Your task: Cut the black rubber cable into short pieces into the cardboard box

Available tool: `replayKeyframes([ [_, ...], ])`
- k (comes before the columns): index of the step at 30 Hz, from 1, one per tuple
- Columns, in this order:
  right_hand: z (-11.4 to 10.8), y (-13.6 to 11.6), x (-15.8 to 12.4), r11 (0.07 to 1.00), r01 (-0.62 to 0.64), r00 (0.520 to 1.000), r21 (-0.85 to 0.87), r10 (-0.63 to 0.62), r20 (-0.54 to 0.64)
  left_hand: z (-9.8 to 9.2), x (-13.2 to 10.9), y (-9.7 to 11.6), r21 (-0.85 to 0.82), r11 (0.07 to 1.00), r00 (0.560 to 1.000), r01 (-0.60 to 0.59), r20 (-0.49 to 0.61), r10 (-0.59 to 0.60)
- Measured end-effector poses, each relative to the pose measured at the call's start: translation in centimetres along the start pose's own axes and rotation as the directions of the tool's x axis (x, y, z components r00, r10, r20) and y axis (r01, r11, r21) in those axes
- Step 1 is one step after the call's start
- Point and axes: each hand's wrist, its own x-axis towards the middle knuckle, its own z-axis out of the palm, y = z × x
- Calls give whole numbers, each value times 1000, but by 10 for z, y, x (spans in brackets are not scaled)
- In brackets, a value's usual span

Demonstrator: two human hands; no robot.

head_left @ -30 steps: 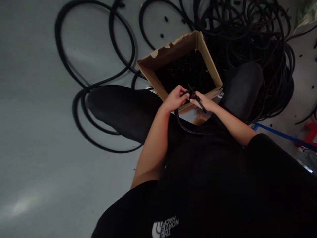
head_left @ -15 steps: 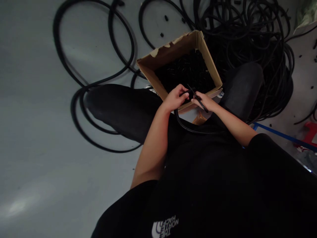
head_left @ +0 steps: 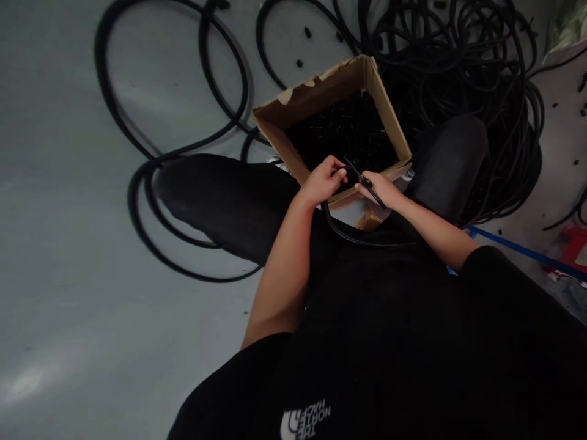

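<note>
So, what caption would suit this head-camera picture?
Over a cardboard box, the left hand holds a black hose, the right hand a slim black tool.

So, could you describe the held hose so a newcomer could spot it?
Find the torn cardboard box between the person's legs. At its near rim, the left hand pinches a black hose. Unlike the coils on the floor, it loops across the lap.

- Short pieces [head_left: 348, 131] lie in the box [head_left: 316, 98].
- Left hand [head_left: 323, 182] with held hose [head_left: 348, 235] and right hand [head_left: 383, 188] with cutter [head_left: 365, 179] meet at the box's near wall.
- Floor loops [head_left: 174, 153] lie left of the box.
- Hose tangle [head_left: 463, 55] lies behind and right of the box.
</note>
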Motion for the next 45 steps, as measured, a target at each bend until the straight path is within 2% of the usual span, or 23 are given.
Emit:
replayKeyframes([
  [5, 0, 1, -1, 1000, -30, 1000, 4, 30, 5, -1, 0, 0, 62, 997, 999, 33, -13, -33],
  [8, 5, 4, -1, 998, -47, 999, 37, 47, 1, 0, 1, -2, 40, 997, 998, 65, -5, -65],
  [13, 16, 12, 5, 958, -94, 995, 272, 81, 61, 2, 2, 0, -68, 993, 996, 93, 6, -93],
  [16, 21, 16, 11, 941, -66, 995, 331, 37, 92, 2, 2, 4, -126, 991, 999, 40, 25, -37],
  [20, 22, 16, 15, 964, 20, 995, 265, -45, 89, 1, 2, 5, -130, 991, 999, -26, 23, 29],
  [27, 14, 7, 12, 983, 74, 992, 167, -89, 85, 4, 1, 1, -54, 998, 999, 23, 29, -22],
  [31, 14, 7, 11, 991, 69, 994, 112, -79, 81, 4, 1, 1, -16, 1000, 999, 15, 31, -15],
  [38, 14, 6, 7, 997, 39, 998, 74, -42, 50, 1, 5, -1, -98, 994, 999, -42, 9, 43],
  [45, 9, 1, 1, 1000, 30, 999, 3, -30, 20, 3, 3, 2, -98, 995, 999, 20, -30, -23],
])
